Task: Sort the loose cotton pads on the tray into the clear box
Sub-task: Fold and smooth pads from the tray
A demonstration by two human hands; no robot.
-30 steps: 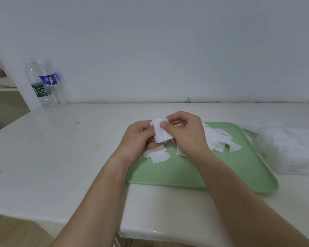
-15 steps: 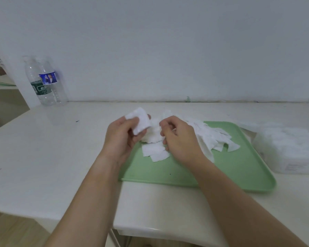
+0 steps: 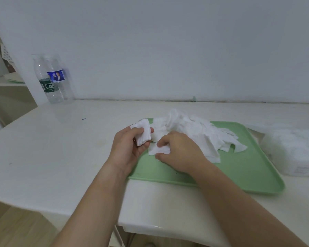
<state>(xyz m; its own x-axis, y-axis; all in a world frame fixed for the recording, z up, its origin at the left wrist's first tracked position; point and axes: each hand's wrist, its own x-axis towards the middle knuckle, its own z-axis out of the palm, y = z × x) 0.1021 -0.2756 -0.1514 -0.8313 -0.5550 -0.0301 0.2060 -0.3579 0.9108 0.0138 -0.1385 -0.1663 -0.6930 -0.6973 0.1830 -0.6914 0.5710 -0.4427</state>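
Pads (image 3: 143, 133) held in left hand (image 3: 127, 148), single pad (image 3: 160, 150) pinched by right hand (image 3: 181, 153)

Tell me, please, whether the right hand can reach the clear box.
Probably yes: the clear box sits beside the tray, with only low cotton pads between it and the right hand.

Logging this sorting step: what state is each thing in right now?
left hand, grips a small stack of pads
right hand, pinches single pad lying on tray
loose pile, heaped on tray
clear box, holding pads, beside tray
bottles, upright
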